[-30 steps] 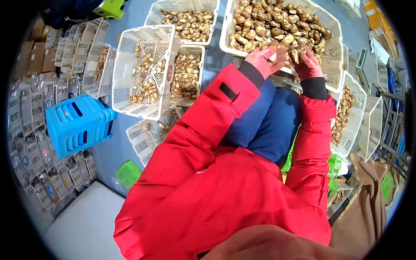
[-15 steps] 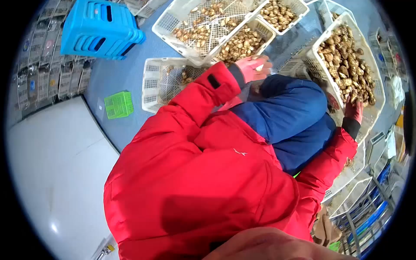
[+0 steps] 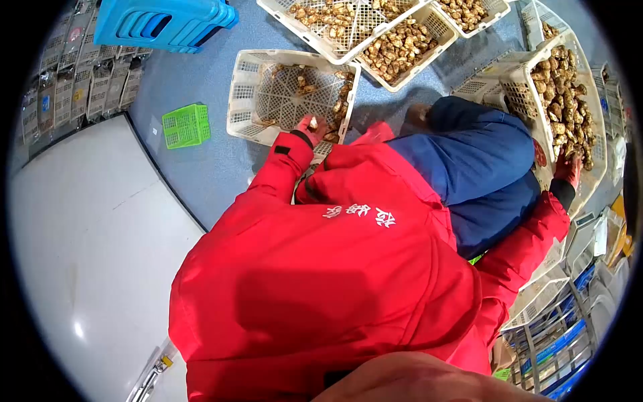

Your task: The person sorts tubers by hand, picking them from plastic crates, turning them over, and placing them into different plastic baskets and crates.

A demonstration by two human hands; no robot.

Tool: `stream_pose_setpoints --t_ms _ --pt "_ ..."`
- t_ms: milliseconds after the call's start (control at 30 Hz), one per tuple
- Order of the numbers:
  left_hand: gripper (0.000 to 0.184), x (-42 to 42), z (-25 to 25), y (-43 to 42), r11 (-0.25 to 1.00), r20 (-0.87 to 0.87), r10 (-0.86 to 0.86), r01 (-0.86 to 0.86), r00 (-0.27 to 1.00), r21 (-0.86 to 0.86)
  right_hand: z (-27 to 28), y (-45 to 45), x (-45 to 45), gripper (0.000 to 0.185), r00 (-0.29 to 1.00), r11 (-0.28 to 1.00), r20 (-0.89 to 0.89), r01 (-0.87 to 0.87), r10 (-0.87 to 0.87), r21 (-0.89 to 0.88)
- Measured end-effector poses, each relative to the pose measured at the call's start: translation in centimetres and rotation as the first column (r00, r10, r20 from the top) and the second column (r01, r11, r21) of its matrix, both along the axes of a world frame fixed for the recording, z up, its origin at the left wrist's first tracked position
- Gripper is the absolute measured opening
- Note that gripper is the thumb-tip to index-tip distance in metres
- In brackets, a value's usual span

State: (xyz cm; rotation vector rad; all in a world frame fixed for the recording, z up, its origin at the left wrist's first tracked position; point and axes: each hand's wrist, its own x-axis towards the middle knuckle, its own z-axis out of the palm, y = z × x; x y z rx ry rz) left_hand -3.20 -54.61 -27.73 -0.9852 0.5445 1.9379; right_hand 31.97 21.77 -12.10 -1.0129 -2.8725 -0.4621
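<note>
My left hand (image 3: 313,128) is over the near right corner of a shallow white crate (image 3: 242,90), its fingers closed on a small pale piece whose kind I cannot make out. Brown knobbly tubers (image 3: 343,100) lie along that crate's right side, with a few more on its mesh floor. On the right, my right hand (image 3: 568,169) reaches to the near edge of a heaped pile of brown tubers (image 3: 559,100) in a tilted white crate (image 3: 598,151). Its fingers are stretched against the pile, fingertips partly hidden among the tubers.
Farther off, more white crates of tubers (image 3: 400,50) stand on the blue floor (image 3: 181,87). A small green basket (image 3: 186,126) and a blue plastic stool (image 3: 161,23) are to the left, beside a white tabletop (image 3: 87,248). A metal rack (image 3: 546,348) is at lower right.
My left hand has moved left and nearer, from beside the middle crate to above the shallow crate. My right hand stays at the pile. The view has shifted slightly.
</note>
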Motion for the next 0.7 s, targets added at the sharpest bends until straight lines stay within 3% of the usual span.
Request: stream_pose_setpoints --t_ms 33,67,133,200,267,400,533,600,667,700 --pt "0.027 -0.1 0.3 0.5 1.0 -0.075 -0.004 0.004 0.997 -0.004 0.5 -1.0 -0.9 0.041 0.999 0.999 -0.004 0.04 -0.04 -0.002" --pt "0.022 -0.5 0.6 1.0 0.998 -0.003 0.008 -0.008 1.0 -0.065 0.8 -1.7 -1.5 0.042 0.997 0.997 -0.009 0.081 -0.081 -0.001" --pt "0.022 -1.1 -2.2 1.3 0.996 0.015 -0.07 0.07 0.997 0.048 2.8 -3.7 -3.2 0.045 0.986 0.986 -0.022 0.165 -0.165 0.008" --pt "0.025 -0.8 0.2 3.3 0.985 -0.123 -0.167 0.16 0.978 -0.061 4.1 -4.8 -3.9 0.048 0.968 0.969 -0.034 0.248 -0.247 0.012" --pt "0.026 -0.9 2.9 5.2 0.968 -0.188 -0.232 0.207 0.954 -0.144 3.5 -3.6 -2.6 0.048 0.999 0.99 0.03 -0.03 0.026 0.136" --pt "0.03 -1.0 7.1 8.6 0.94 -0.207 -0.313 0.272 0.927 -0.205 4.0 -4.8 -3.4 0.037 0.986 0.997 -0.146 0.079 -0.078 0.0" --pt "0.036 -2.0 7.6 10.4 0.924 -0.282 -0.383 0.357 0.88 -0.14 4.2 -4.8 -2.9 0.032 0.976 0.935 0.206 -0.136 0.07 0.327" --pt "0.041 -2.3 10.3 11.8 0.922 -0.313 -0.383 0.382 0.869 -0.068 3.7 -4.2 -2.9 0.032 0.987 0.957 0.148 -0.107 0.068 0.27" --pt "0.052 -2.5 11.1 12.8 0.927 -0.406 -0.357 0.374 0.841 -0.041 2.4 -3.6 -2.9 0.034 0.99 0.999 -0.139 0.03 -0.033 -0.027" --pt "0.055 -2.8 11.5 13.2 0.929 -0.41 -0.333 0.37 0.849 0.012 2.1 -3.1 -2.6 0.034 0.992 0.998 -0.116 0.044 -0.049 -0.045"
